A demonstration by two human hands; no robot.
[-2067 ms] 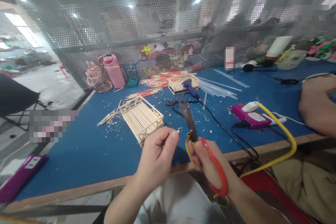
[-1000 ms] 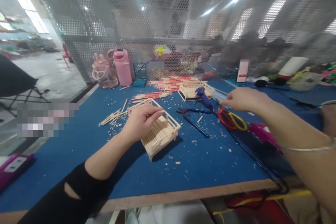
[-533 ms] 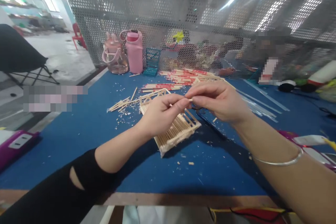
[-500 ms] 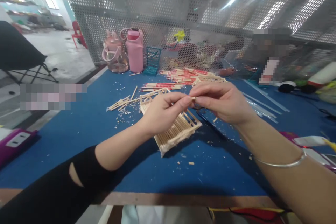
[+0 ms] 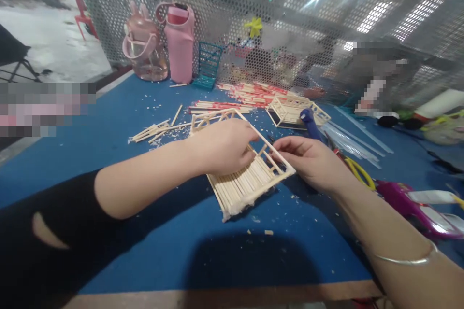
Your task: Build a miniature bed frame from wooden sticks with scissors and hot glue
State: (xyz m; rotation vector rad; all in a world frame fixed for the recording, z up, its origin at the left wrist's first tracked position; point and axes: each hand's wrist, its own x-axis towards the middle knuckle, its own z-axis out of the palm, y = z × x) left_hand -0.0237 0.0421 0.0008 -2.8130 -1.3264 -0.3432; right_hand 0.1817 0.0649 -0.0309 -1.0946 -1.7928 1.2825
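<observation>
A small model made of wooden sticks [image 5: 242, 181], with a slatted floor and a raised side rail, sits tilted on the blue tabletop; whitish glue shows along its near edge. My left hand [image 5: 226, 145] reaches over it, fingers curled and thumb bent inward at the right rail. What those fingers pinch is hidden. Just outside that same rail is my right hand [image 5: 308, 159], its thumb and fingertips drawn together close to the rail's short crosspieces. Whatever lies between them I cannot make out.
Behind are a second stick model [image 5: 290, 113], red-marked sticks [image 5: 221, 107] and a blue-handled tool [image 5: 310, 123]. Loose sticks [image 5: 155, 130] lie left. Clear glue sticks [image 5: 351, 142], yellow-handled pliers [image 5: 358, 174] and a purple device [image 5: 402, 203] lie right. Pink bottles [image 5: 180, 43] stand by the mesh panel.
My hands have parted from a shared pinch above the model and come down to its right rail, the left inside and the right outside. The view has shifted, uncovering the second model.
</observation>
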